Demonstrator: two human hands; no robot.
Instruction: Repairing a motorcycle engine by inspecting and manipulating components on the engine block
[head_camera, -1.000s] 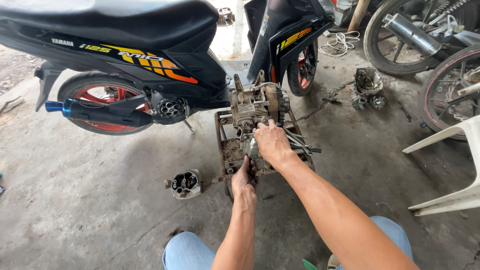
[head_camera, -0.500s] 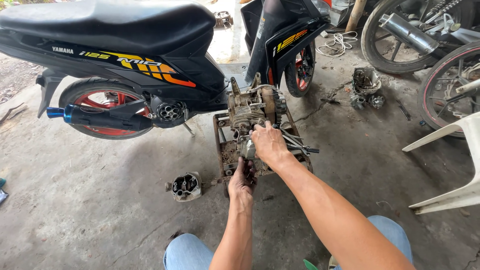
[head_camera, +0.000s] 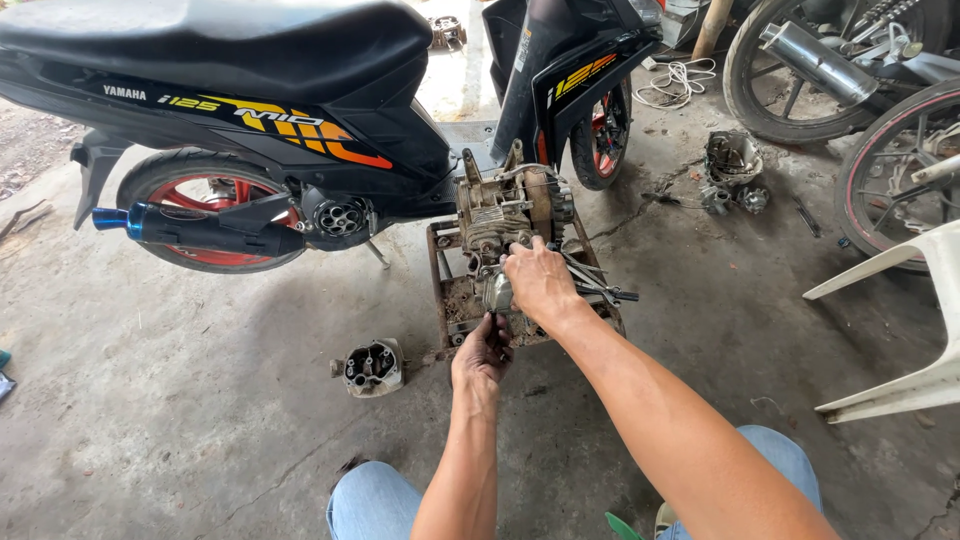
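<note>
The engine (head_camera: 505, 215) sits out of the scooter, standing on a rusty metal stand (head_camera: 440, 290) on the concrete floor (head_camera: 180, 400), just in front of the black scooter (head_camera: 250, 90) with red wheels. The right hand (head_camera: 540, 285) lies over the front of the engine, its grip curled down around a small grey metal part (head_camera: 495, 292) there; the fingers hide how tightly it is pinched. The left hand (head_camera: 482, 355) is just below, its grip pressed together on a thin dark tool (head_camera: 492, 322) whose tip points up into the same spot; what kind of tool it is cannot be told. The work looks well into the strip-down: a removed cylinder part (head_camera: 372, 366) already lies on the floor left of the stand, apart from the engine, and more loose engine pieces (head_camera: 732, 170) lie farther off to the right near another bike's wheel (head_camera: 800, 70). Hand tools (head_camera: 600, 290) rest on the stand beside the right wrist. The main body of the engine is in one piece, so much appears left to do. A white plastic chair (head_camera: 900, 330) stands at the right edge.
</note>
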